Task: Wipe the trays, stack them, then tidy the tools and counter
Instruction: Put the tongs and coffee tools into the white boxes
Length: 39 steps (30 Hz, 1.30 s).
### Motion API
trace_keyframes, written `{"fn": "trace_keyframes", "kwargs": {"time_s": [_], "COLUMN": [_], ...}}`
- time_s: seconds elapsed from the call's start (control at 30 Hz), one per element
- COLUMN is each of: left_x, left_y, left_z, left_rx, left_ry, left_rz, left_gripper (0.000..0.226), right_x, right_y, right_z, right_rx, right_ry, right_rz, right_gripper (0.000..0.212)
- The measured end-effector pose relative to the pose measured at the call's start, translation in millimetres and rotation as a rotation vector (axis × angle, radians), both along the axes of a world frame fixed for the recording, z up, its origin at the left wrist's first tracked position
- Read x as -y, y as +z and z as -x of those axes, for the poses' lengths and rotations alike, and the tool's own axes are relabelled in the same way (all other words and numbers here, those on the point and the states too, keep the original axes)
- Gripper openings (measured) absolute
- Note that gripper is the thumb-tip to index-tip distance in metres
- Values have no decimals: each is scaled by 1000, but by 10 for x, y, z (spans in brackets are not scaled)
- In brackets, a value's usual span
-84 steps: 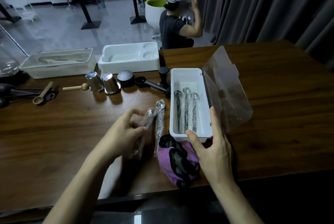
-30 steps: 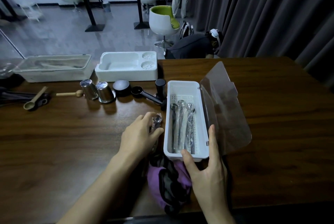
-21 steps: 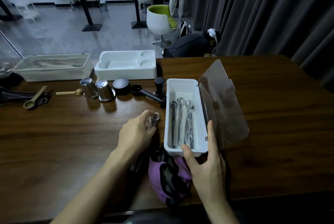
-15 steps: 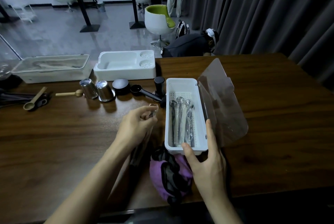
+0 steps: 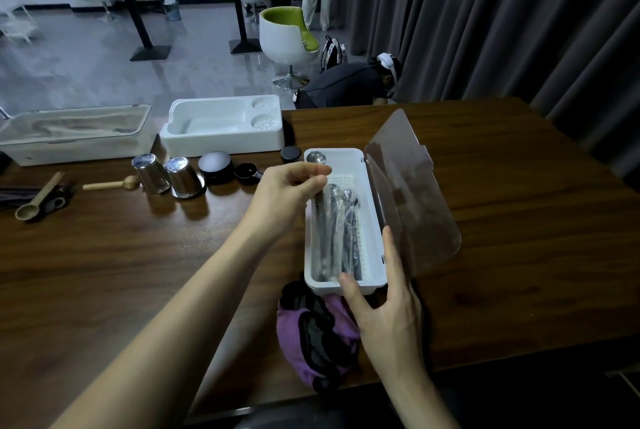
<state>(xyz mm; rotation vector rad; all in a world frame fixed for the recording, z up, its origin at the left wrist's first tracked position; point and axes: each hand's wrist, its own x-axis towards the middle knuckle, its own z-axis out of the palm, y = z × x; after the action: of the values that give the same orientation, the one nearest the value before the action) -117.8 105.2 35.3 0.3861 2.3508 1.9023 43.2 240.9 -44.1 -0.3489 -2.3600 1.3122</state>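
The person is putting tools away. The task's thing of this moment is a silver metal spoon in a clear wrapper. The left hand pinches it by the upper part of the handle, with the fingers curled narrow around it. The round bowl of the spoon is over the far left corner of the long white plastic box, and the handle goes down under the hand toward the near end.

So the long axis of the spoon runs away from the person, the same way as the long axis of the box and of the other wrapped spoons that lie in it side by side. I think the coming move depends on this: the spoon needs only to go down into the free strip along the left wall, without any turn.

The right hand is spread wide at the near right corner of the box. The thumb is on the near wall, the straight fingers are along the right wall, and it braces the box but carries nothing. The clear hinged lid stands open on the right side.

The box is in the middle of the dark wooden counter. A purple and black cloth lies bunched at the near edge, touching the box. The left hand is the nearer one for the placing.
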Motion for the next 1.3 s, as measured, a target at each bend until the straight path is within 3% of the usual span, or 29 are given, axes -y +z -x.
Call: {"fn": "trace_keyframes", "kwargs": {"time_s": [0.1, 0.3, 0.57, 0.87, 1.3], "left_x": [-94, -211, -235, -299, -354], "left_y": [-43, -152, -283, -316, -308], "left_z": [104, 179, 280, 273, 314], "left_rx": [-52, -195, -281, -437, -463], "left_ry": [-30, -55, -24, -68, -178], "left_rz": [64, 412, 609, 967, 1200], "left_gripper": [16, 25, 25, 21, 29], "right_x": [3, 11, 7, 5, 12], "right_y": [5, 32, 31, 22, -2], "right_z": [5, -3, 1, -5, -1], "right_rx": [5, -3, 0, 28, -2], "right_ry": [-2, 0, -6, -4, -10], "right_rz": [20, -8, -39, -50, -64], "right_gripper": [92, 89, 89, 90, 89]}}
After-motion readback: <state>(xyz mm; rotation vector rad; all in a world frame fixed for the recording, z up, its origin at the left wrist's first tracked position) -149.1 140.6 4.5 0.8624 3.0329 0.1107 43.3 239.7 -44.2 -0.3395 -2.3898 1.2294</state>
